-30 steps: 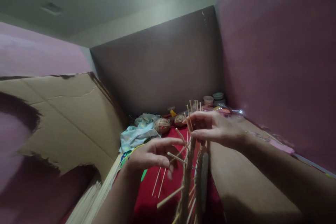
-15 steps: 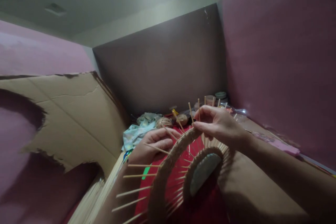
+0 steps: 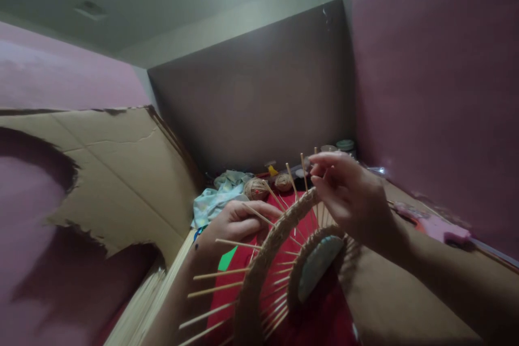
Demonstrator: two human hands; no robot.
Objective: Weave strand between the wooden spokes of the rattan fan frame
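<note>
I hold up a round craft frame: a pale disc hub ringed with jute, several thin wooden sticks radiating out, and an outer band of wound jute rope. My left hand is closed round the frame's left rim among the sticks. My right hand pinches the top of the rope band near the upright stick ends, fingers pressed together.
A torn cardboard sheet leans at the left. A red cloth lies below the frame. Behind it are two jute balls, a crumpled pale cloth, small jars and a brown board at right.
The frame turned from edge-on to showing its face, then rose slightly. My left hand closed on its rim. My right hand lifted a little along the top rope band.
</note>
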